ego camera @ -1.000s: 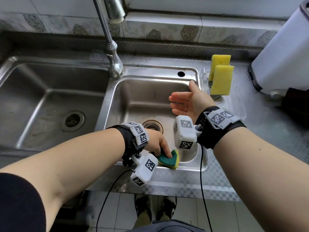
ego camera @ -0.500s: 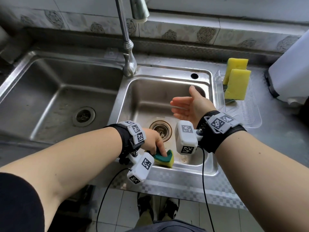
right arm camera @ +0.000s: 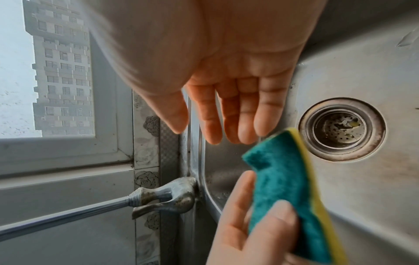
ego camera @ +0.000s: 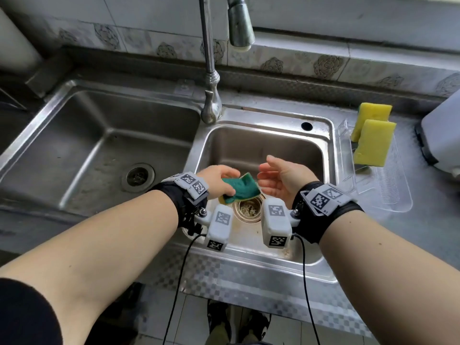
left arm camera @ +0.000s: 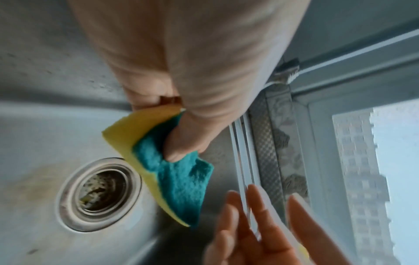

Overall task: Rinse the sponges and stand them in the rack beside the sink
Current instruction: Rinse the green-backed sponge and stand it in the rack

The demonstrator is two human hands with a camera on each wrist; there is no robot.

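Observation:
My left hand (ego camera: 221, 180) pinches a green-and-yellow sponge (ego camera: 242, 189) above the drain (ego camera: 249, 207) of the right sink basin (ego camera: 318, 155). In the left wrist view the thumb presses into the sponge's (left arm camera: 174, 172) green side, bending it. My right hand (ego camera: 276, 178) hovers just right of the sponge with straight fingers (right arm camera: 231, 116), palm facing it, holding nothing. Two yellow sponges (ego camera: 374, 141) stand upright in the clear plastic rack (ego camera: 393, 195) on the counter right of the sink.
The tap spout (ego camera: 240, 23) hangs over the basin's back; no water runs from it. A larger left basin (ego camera: 99, 135) lies beside. A white appliance (ego camera: 443, 130) stands at the far right edge. The tap's base (right arm camera: 167, 195) sits behind the basin.
My left hand has lifted the sponge from the basin's near edge up over the drain, toward my right hand. The right hand has come slightly closer to it.

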